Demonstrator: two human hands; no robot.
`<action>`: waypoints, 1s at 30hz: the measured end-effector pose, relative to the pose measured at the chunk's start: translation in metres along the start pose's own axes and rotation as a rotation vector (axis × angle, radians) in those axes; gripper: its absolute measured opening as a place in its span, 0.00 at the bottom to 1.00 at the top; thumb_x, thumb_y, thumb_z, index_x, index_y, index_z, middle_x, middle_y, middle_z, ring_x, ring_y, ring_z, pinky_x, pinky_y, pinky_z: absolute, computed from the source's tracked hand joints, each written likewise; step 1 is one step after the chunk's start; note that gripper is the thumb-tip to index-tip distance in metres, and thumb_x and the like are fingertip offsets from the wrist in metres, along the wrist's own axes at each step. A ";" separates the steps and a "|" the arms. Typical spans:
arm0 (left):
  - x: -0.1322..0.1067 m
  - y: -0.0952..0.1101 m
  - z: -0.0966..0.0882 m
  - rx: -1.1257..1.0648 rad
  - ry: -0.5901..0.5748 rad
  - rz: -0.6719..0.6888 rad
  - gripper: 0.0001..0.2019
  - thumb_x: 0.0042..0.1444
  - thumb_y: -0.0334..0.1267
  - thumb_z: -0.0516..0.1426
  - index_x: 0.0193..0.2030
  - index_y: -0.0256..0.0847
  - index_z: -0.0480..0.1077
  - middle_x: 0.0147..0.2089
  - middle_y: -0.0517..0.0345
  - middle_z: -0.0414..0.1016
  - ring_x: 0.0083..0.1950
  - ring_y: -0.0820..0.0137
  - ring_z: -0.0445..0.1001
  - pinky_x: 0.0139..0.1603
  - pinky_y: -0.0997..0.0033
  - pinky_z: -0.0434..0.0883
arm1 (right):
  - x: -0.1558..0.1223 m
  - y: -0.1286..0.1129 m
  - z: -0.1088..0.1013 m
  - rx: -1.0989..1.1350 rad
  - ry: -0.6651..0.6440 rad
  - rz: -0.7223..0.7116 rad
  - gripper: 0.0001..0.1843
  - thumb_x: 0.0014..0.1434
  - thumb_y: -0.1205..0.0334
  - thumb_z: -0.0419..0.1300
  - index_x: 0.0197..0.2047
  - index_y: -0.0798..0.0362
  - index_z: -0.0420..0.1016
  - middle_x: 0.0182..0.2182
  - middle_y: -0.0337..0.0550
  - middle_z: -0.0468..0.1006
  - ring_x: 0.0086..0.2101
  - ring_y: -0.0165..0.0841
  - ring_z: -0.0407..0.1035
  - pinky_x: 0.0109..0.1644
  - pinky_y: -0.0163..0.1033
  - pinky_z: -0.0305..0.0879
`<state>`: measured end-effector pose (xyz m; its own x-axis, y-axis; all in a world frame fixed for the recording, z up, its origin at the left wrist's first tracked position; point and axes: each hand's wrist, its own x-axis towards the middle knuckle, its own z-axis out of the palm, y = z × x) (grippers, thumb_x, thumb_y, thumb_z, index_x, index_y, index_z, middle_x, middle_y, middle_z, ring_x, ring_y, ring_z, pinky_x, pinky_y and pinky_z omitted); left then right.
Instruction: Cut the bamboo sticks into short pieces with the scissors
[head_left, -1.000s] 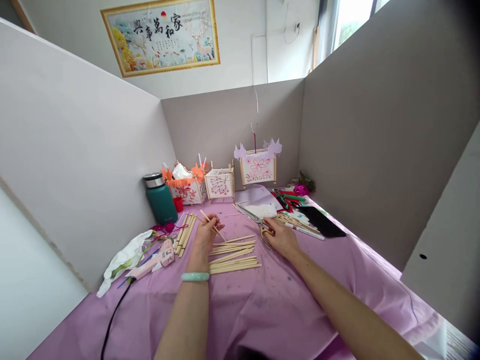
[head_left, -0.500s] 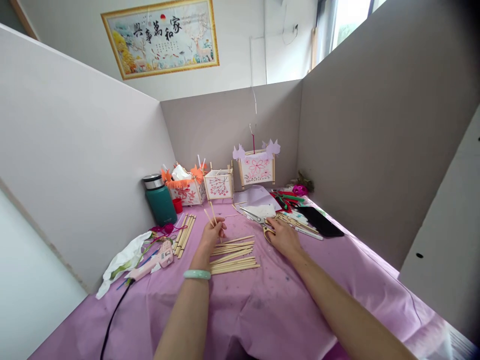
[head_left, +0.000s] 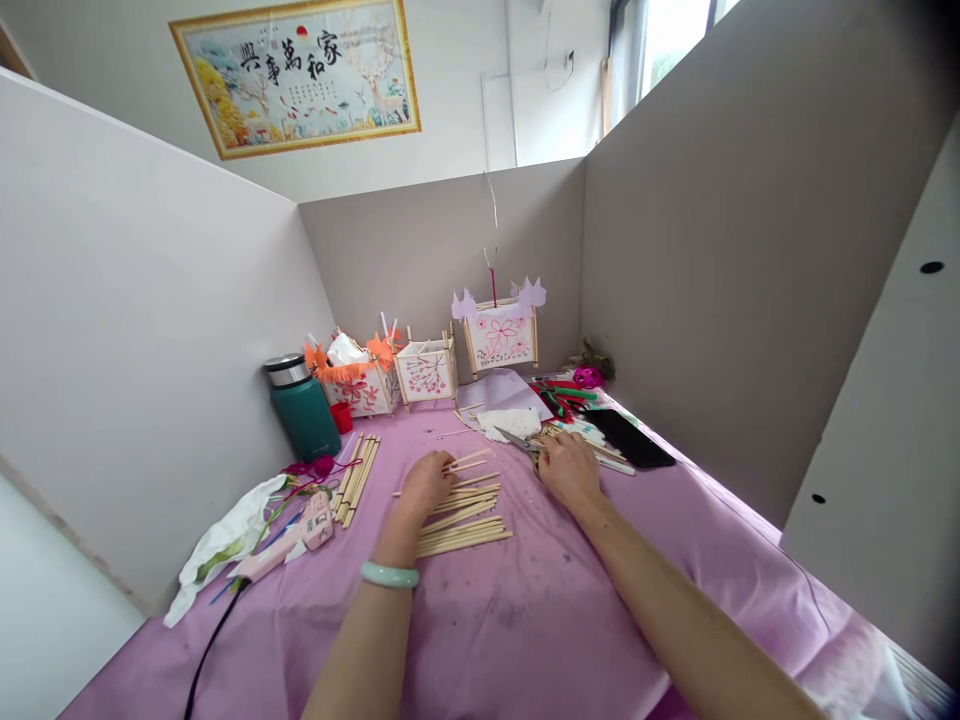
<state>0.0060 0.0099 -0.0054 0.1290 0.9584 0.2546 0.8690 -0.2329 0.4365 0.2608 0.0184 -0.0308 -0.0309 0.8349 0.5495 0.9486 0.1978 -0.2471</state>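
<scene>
My left hand, with a pale green bangle at the wrist, is closed around a couple of thin wooden sticks. They lie nearly flat and point right, just beyond a row of loose sticks on the pink-purple cloth. Against the scissors my right hand is curled, its fingers over the handles and the blades pointing away to the left. A folded white cloth or paper lies under the blade tips. More sticks are beside that hand.
At left are a pink glue gun with a black cord, bundled sticks and a green bottle. Decorated paper lanterns stand behind, one hanging. A black phone-like slab lies right. Grey partitions enclose the table.
My left hand has lowered its sticks from upright to nearly flat beside the row. My right hand has stayed at the scissors. The whole view has shifted slightly.
</scene>
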 end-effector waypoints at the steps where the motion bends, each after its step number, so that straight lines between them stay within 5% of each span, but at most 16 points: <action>1: -0.001 0.002 -0.002 0.034 -0.041 0.006 0.09 0.56 0.40 0.58 0.40 0.36 0.71 0.37 0.54 0.72 0.40 0.67 0.70 0.46 0.60 0.67 | 0.000 -0.001 0.000 0.003 0.006 -0.008 0.16 0.57 0.65 0.52 0.45 0.54 0.77 0.39 0.52 0.75 0.44 0.43 0.63 0.49 0.45 0.56; 5: -0.013 0.009 -0.015 0.125 -0.203 0.032 0.14 0.53 0.43 0.57 0.44 0.40 0.73 0.40 0.47 0.74 0.43 0.60 0.71 0.46 0.60 0.66 | 0.000 -0.002 0.000 0.026 0.020 -0.025 0.15 0.59 0.65 0.51 0.43 0.53 0.77 0.37 0.49 0.76 0.43 0.41 0.62 0.49 0.42 0.56; 11: -0.038 0.029 -0.035 0.252 -0.414 0.055 0.49 0.35 0.51 0.66 0.65 0.41 0.54 0.60 0.39 0.62 0.61 0.45 0.59 0.57 0.50 0.61 | -0.001 -0.004 0.001 0.071 0.018 -0.017 0.15 0.58 0.66 0.52 0.43 0.53 0.78 0.38 0.47 0.77 0.44 0.40 0.62 0.49 0.40 0.55; 19: -0.044 0.064 -0.040 0.459 -0.584 0.101 0.46 0.35 0.39 0.63 0.64 0.37 0.53 0.56 0.36 0.64 0.56 0.45 0.65 0.52 0.48 0.66 | 0.000 -0.005 0.002 0.106 -0.025 -0.024 0.13 0.58 0.65 0.53 0.41 0.52 0.78 0.39 0.46 0.77 0.44 0.38 0.64 0.51 0.38 0.54; 25: -0.046 0.068 -0.028 0.530 -0.517 0.063 0.25 0.42 0.32 0.58 0.51 0.34 0.64 0.47 0.35 0.70 0.49 0.47 0.70 0.47 0.47 0.66 | -0.001 -0.006 0.002 0.122 -0.050 -0.030 0.13 0.59 0.64 0.52 0.38 0.52 0.78 0.38 0.45 0.78 0.44 0.37 0.64 0.50 0.38 0.54; 30: -0.050 0.062 -0.016 0.447 -0.435 0.049 0.19 0.45 0.30 0.58 0.47 0.33 0.65 0.41 0.42 0.72 0.43 0.55 0.72 0.45 0.53 0.67 | -0.001 -0.006 0.001 0.129 -0.063 -0.028 0.13 0.59 0.64 0.51 0.38 0.52 0.78 0.38 0.45 0.78 0.43 0.37 0.65 0.50 0.38 0.55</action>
<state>0.0452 -0.0552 0.0230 0.2745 0.9497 -0.1507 0.9609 -0.2768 0.0062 0.2546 0.0168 -0.0308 -0.0805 0.8581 0.5071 0.8991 0.2822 -0.3348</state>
